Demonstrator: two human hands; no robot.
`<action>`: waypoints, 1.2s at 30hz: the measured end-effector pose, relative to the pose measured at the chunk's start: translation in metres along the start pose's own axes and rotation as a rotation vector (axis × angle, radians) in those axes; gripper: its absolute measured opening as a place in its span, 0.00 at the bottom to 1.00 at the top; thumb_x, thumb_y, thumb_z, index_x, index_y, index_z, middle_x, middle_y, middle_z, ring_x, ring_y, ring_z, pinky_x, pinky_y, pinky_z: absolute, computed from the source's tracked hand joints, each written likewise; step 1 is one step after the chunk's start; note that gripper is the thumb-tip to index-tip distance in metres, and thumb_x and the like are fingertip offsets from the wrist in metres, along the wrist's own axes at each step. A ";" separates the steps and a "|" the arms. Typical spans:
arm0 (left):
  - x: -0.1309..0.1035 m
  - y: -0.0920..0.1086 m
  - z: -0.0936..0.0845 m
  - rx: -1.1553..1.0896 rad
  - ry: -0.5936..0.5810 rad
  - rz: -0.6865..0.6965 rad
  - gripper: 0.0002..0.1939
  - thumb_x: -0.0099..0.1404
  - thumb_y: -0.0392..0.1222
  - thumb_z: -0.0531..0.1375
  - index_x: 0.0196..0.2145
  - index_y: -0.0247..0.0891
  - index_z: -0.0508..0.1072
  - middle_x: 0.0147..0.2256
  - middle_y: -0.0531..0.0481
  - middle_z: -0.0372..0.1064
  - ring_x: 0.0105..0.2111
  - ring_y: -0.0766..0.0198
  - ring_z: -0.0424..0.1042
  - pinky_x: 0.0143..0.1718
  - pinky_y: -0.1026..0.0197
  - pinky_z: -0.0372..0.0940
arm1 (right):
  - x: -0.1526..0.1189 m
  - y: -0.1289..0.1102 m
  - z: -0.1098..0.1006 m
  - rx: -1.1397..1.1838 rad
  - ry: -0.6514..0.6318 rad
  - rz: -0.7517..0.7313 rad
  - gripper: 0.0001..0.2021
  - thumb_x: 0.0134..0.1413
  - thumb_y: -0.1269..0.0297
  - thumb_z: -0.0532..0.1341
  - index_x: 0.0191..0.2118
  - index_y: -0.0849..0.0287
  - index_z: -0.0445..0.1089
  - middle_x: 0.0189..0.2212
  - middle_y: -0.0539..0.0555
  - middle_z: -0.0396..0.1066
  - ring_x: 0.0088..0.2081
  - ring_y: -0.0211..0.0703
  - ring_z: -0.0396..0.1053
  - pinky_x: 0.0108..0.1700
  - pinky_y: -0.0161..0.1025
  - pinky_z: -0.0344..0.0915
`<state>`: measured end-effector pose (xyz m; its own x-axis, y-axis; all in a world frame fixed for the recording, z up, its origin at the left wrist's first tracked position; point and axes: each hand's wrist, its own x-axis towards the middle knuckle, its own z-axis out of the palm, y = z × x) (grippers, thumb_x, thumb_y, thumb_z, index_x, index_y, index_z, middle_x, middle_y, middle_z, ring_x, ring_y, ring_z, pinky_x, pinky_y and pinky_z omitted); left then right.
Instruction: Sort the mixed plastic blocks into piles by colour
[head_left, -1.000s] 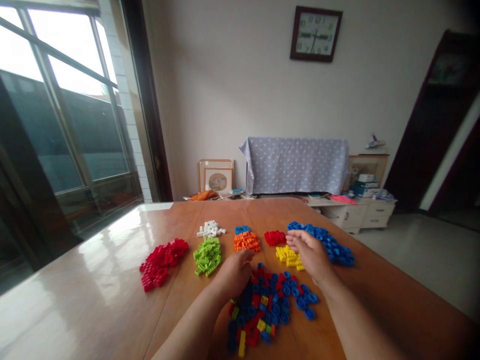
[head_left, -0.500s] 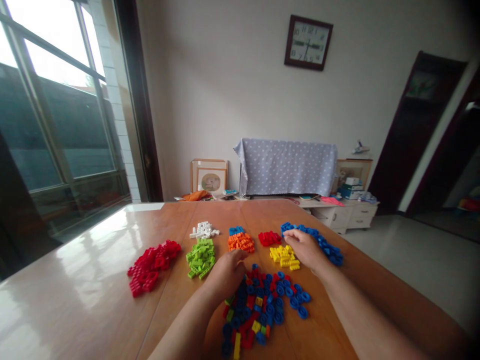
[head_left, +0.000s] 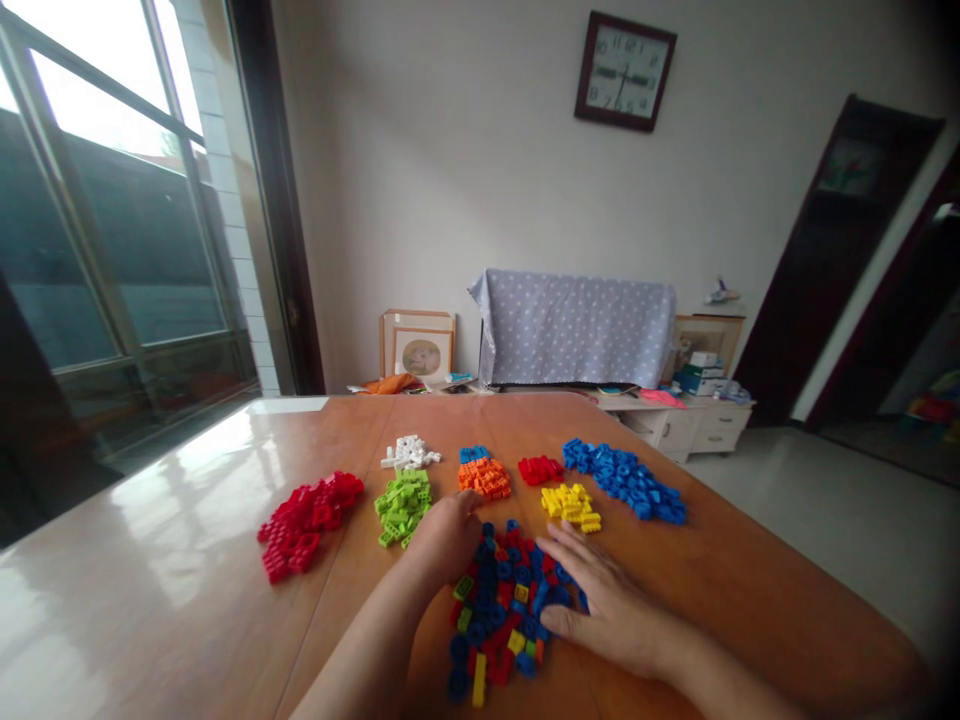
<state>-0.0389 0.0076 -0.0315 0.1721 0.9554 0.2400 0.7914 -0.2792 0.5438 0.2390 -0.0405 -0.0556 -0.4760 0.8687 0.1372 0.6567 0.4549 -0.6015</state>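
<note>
My right hand [head_left: 596,590] lies palm down with fingers apart over the right side of a mixed pile of toy building bricks [head_left: 499,610]. The pile has blue round pieces and red, yellow and green ones; part of it is under that hand. At the pile's far left edge is my left hand [head_left: 446,535], its fingers curled inward. Whatever is inside them is hidden. Just beyond its fingers lie orange bricks [head_left: 486,480], and lime green bricks [head_left: 403,508] are on its left. Yellow bricks [head_left: 571,507] sit just past my right fingertips.
More sorted heaps stand on the wooden table [head_left: 225,640]: large red bricks [head_left: 311,522] at left, white bricks [head_left: 410,453], a few light blue bricks [head_left: 473,454], small red bricks [head_left: 540,470], and blue bricks [head_left: 622,478] at right. A cloth-covered object [head_left: 577,325] stands behind.
My right hand has come back from the blue heap to the mixed pile, fingers spreading. My left hand has shifted slightly left and stays beside the pile. The view has tilted a little.
</note>
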 end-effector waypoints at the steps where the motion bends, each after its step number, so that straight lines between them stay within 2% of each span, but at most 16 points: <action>1: 0.000 0.000 0.000 0.002 -0.003 -0.006 0.15 0.59 0.31 0.53 0.40 0.39 0.76 0.39 0.45 0.77 0.38 0.59 0.75 0.36 0.65 0.63 | 0.001 -0.004 0.002 -0.020 -0.029 -0.012 0.40 0.52 0.41 0.66 0.68 0.45 0.58 0.72 0.55 0.46 0.72 0.63 0.40 0.70 0.62 0.42; 4: -0.001 -0.001 0.001 -0.017 -0.005 -0.006 0.16 0.60 0.31 0.53 0.43 0.38 0.76 0.42 0.44 0.77 0.41 0.58 0.75 0.39 0.64 0.64 | 0.012 -0.017 0.006 -0.059 -0.077 -0.050 0.38 0.56 0.40 0.62 0.69 0.44 0.56 0.72 0.54 0.43 0.72 0.62 0.37 0.70 0.61 0.40; 7: 0.000 -0.001 0.002 -0.046 -0.008 0.006 0.17 0.60 0.32 0.54 0.44 0.38 0.76 0.44 0.44 0.77 0.44 0.58 0.74 0.43 0.64 0.64 | 0.027 -0.027 0.012 -0.087 -0.086 -0.075 0.34 0.61 0.40 0.57 0.69 0.48 0.58 0.72 0.55 0.46 0.72 0.60 0.40 0.71 0.59 0.42; 11: 0.001 -0.003 -0.003 -0.084 -0.029 -0.026 0.17 0.60 0.31 0.54 0.44 0.37 0.77 0.41 0.45 0.78 0.41 0.59 0.74 0.41 0.64 0.64 | 0.036 -0.036 0.013 -0.146 -0.100 -0.087 0.35 0.62 0.38 0.54 0.69 0.50 0.58 0.72 0.56 0.46 0.72 0.61 0.40 0.71 0.60 0.41; 14: 0.003 -0.006 -0.009 -0.150 -0.009 -0.059 0.17 0.60 0.29 0.53 0.42 0.34 0.77 0.37 0.46 0.77 0.38 0.61 0.73 0.40 0.64 0.64 | 0.030 -0.047 0.010 -0.235 -0.088 -0.107 0.37 0.60 0.37 0.54 0.70 0.48 0.55 0.72 0.55 0.44 0.73 0.61 0.35 0.71 0.63 0.34; 17: 0.005 -0.008 -0.010 -0.283 0.020 -0.074 0.16 0.60 0.28 0.53 0.40 0.32 0.78 0.36 0.46 0.76 0.38 0.61 0.72 0.41 0.64 0.63 | 0.016 -0.062 0.013 -0.291 -0.089 -0.148 0.41 0.57 0.34 0.56 0.71 0.46 0.51 0.74 0.52 0.37 0.73 0.63 0.30 0.71 0.65 0.30; 20: 0.005 -0.011 -0.004 -0.363 0.011 -0.088 0.13 0.61 0.31 0.54 0.37 0.31 0.78 0.33 0.46 0.75 0.35 0.62 0.70 0.38 0.64 0.63 | 0.005 -0.080 0.027 -0.308 -0.131 -0.216 0.47 0.53 0.32 0.58 0.73 0.44 0.42 0.74 0.51 0.29 0.73 0.65 0.27 0.70 0.68 0.26; 23: 0.005 -0.013 0.005 -0.392 -0.011 -0.092 0.13 0.62 0.34 0.54 0.36 0.32 0.79 0.32 0.46 0.75 0.33 0.61 0.70 0.35 0.64 0.62 | 0.002 -0.091 0.045 -0.322 -0.141 -0.251 0.51 0.51 0.31 0.58 0.74 0.43 0.35 0.74 0.51 0.25 0.72 0.67 0.26 0.68 0.70 0.22; 26: 0.005 -0.015 0.011 -0.426 -0.026 -0.098 0.14 0.61 0.34 0.54 0.39 0.32 0.79 0.33 0.45 0.76 0.34 0.61 0.70 0.35 0.64 0.63 | 0.009 -0.089 0.054 -0.367 -0.068 -0.175 0.49 0.52 0.29 0.56 0.74 0.43 0.38 0.74 0.52 0.26 0.72 0.67 0.26 0.68 0.71 0.21; 29: 0.005 -0.017 0.012 -0.458 -0.040 -0.106 0.15 0.60 0.34 0.55 0.41 0.32 0.79 0.34 0.45 0.76 0.32 0.62 0.70 0.35 0.64 0.63 | 0.017 -0.077 0.051 -0.406 0.014 -0.075 0.47 0.55 0.29 0.52 0.73 0.47 0.42 0.74 0.54 0.32 0.73 0.65 0.28 0.68 0.71 0.22; 33: 0.007 -0.021 0.013 -0.497 -0.053 -0.129 0.15 0.60 0.35 0.56 0.41 0.32 0.79 0.33 0.45 0.76 0.30 0.62 0.70 0.32 0.64 0.63 | 0.022 -0.060 0.044 -0.436 0.082 -0.011 0.42 0.57 0.31 0.51 0.71 0.49 0.53 0.73 0.57 0.42 0.73 0.64 0.34 0.69 0.69 0.28; 36: 0.008 -0.024 0.012 -0.515 -0.034 -0.160 0.16 0.59 0.35 0.56 0.42 0.32 0.79 0.32 0.45 0.76 0.29 0.62 0.70 0.31 0.64 0.63 | 0.024 -0.057 0.042 -0.426 0.153 -0.002 0.36 0.61 0.35 0.51 0.67 0.50 0.61 0.70 0.59 0.51 0.71 0.63 0.41 0.69 0.69 0.34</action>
<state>-0.0496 0.0236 -0.0521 0.0989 0.9900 0.1003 0.4207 -0.1329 0.8974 0.1659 -0.0540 -0.0516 -0.4065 0.8722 0.2721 0.8535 0.4687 -0.2275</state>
